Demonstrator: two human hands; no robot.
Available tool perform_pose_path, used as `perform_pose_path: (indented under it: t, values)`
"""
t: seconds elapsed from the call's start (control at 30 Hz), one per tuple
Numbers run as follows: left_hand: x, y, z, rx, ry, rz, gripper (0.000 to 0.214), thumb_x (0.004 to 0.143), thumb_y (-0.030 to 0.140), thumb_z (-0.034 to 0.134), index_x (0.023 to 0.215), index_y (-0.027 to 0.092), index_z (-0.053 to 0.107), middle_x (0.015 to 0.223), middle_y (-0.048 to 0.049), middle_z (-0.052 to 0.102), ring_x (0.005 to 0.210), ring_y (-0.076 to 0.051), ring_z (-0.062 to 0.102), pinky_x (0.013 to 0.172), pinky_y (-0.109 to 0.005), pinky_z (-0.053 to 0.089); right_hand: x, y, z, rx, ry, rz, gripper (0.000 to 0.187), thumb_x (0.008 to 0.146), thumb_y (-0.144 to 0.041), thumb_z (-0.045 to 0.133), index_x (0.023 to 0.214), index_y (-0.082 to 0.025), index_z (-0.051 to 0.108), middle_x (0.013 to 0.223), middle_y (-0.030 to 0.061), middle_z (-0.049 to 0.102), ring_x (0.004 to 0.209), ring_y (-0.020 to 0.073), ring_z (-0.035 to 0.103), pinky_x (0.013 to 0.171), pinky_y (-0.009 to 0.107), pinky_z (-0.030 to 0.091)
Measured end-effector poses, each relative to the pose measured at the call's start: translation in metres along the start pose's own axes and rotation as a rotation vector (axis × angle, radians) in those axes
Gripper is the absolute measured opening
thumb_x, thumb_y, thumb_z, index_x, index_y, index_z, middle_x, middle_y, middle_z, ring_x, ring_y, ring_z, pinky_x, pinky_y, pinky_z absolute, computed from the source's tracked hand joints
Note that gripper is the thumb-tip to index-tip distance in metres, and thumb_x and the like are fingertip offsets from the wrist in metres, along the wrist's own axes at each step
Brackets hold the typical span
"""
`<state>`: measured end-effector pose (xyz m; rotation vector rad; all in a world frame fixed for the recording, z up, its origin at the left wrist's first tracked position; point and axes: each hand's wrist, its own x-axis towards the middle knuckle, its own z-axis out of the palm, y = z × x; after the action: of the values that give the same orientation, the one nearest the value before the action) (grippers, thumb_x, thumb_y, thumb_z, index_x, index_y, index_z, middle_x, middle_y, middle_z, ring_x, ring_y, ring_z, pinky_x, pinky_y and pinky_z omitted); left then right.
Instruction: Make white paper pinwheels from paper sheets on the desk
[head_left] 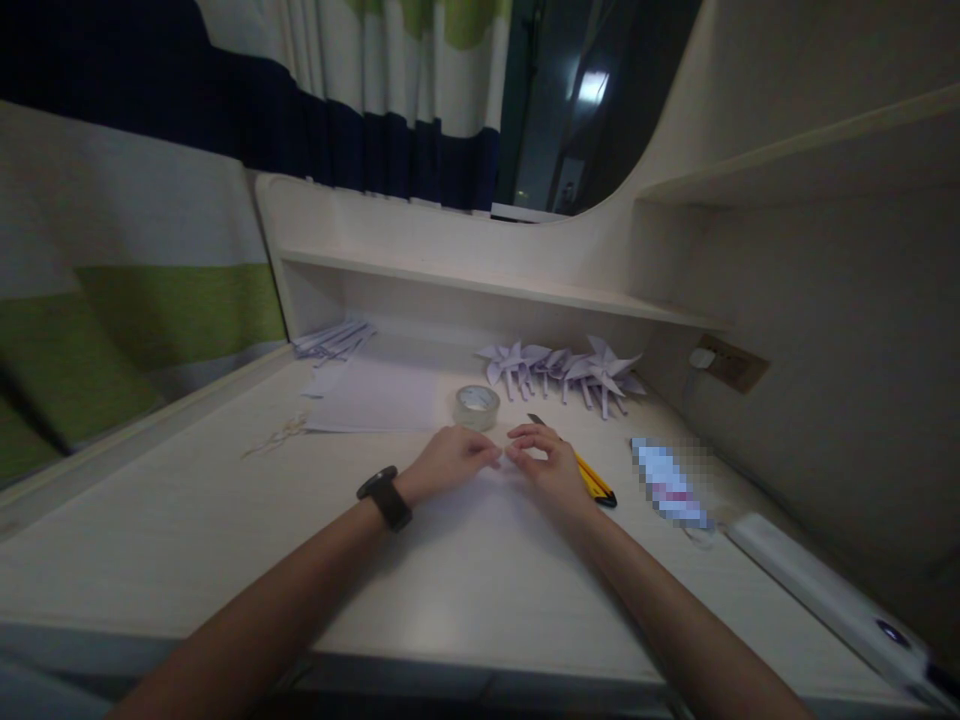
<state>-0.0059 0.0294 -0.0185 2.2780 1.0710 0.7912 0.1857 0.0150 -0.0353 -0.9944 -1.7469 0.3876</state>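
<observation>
My left hand [448, 462], with a black watch [385, 497] on its wrist, and my right hand [547, 462] meet at the middle of the pale desk [187, 530]. Both have their fingers curled and pinched together over a white sheet of paper [487, 510] lying under them. What the fingertips pinch is too small to make out. A yellow and black utility knife [596, 482] lies just right of my right hand. A roll of clear tape [476, 406] stands just behind my hands.
Several folded paper pinwheels [566, 368] lie at the back right. A stack of white sheets [375, 395] and paper strips [334, 338] lie at the back left. A blurred packet [670, 483] and a long white device [832, 595] sit on the right. A wall socket [729, 362] is at right.
</observation>
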Motion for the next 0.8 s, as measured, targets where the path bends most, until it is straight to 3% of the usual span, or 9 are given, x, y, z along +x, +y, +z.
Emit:
perform_pose_path:
  t: [0.4, 0.63, 0.8]
  values:
    - [0.0000, -0.0020, 0.0007, 0.041, 0.045, 0.069, 0.031, 0.090, 0.033, 0.046, 0.086, 0.019, 0.073, 0.080, -0.0033, 0.072, 0.070, -0.016, 0.061, 0.062, -0.023, 0.038, -0.0019, -0.0034, 0.0016, -0.049, -0.049, 0.015, 0.014, 0.081, -0.030, 0.061, 0.073, -0.019, 0.066, 0.085, 0.0060, 0.067, 0.086, 0.0199, 0.061, 0.081, 0.034, 0.046]
    - [-0.0029, 0.0021, 0.0020, 0.116, 0.103, 0.106, 0.025, 0.090, 0.029, 0.049, 0.086, 0.021, 0.072, 0.080, -0.0017, 0.072, 0.072, -0.016, 0.063, 0.064, -0.024, 0.039, -0.0032, 0.0041, 0.0032, -0.049, -0.096, 0.158, 0.016, 0.081, -0.032, 0.060, 0.080, -0.017, 0.066, 0.081, 0.0053, 0.068, 0.076, 0.0190, 0.063, 0.069, 0.030, 0.048]
    - [-0.0040, 0.0044, 0.0019, 0.102, 0.125, 0.124, 0.022, 0.089, 0.026, 0.050, 0.086, 0.021, 0.071, 0.082, -0.0013, 0.072, 0.074, -0.016, 0.063, 0.064, -0.024, 0.040, -0.0027, -0.0007, 0.0037, 0.022, -0.023, 0.104, 0.013, 0.077, -0.026, 0.065, 0.086, -0.018, 0.060, 0.074, 0.0008, 0.064, 0.068, 0.0153, 0.060, 0.063, 0.026, 0.046]
